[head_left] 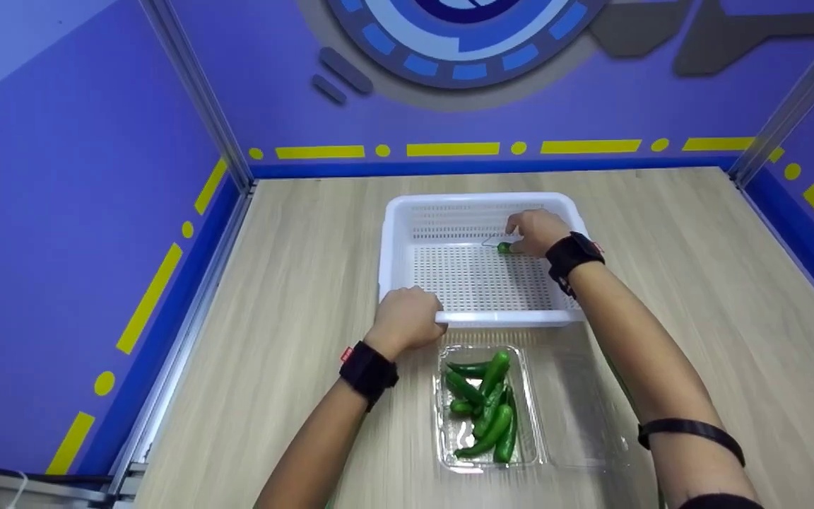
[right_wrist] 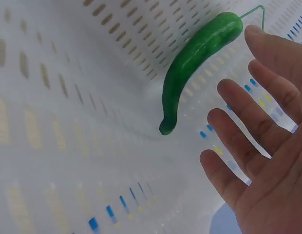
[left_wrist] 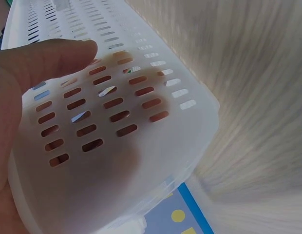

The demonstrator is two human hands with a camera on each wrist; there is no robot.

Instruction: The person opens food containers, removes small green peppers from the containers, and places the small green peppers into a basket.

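Note:
A white perforated plastic basket (head_left: 513,318) stands in the middle of the table. My left hand (head_left: 405,318) grips its near-left corner; in the left wrist view the thumb (left_wrist: 68,57) presses one face of the slotted wall (left_wrist: 160,141), and the other fingers show as shadows through it. Inside the basket, toward the right, is my right hand (head_left: 540,232) with fingers spread. A single green chili pepper (right_wrist: 195,58) with a thin green string at one end lies just beyond those fingertips, near the thumb, with no visible grip on it.
In front of the basket a clear plastic tray (head_left: 538,431) holds several green chili peppers (head_left: 495,430). Its clear lid (head_left: 580,413) appears to lie flat to the right, partly under my right forearm. Purple panels with yellow marks (head_left: 453,149) enclose the table.

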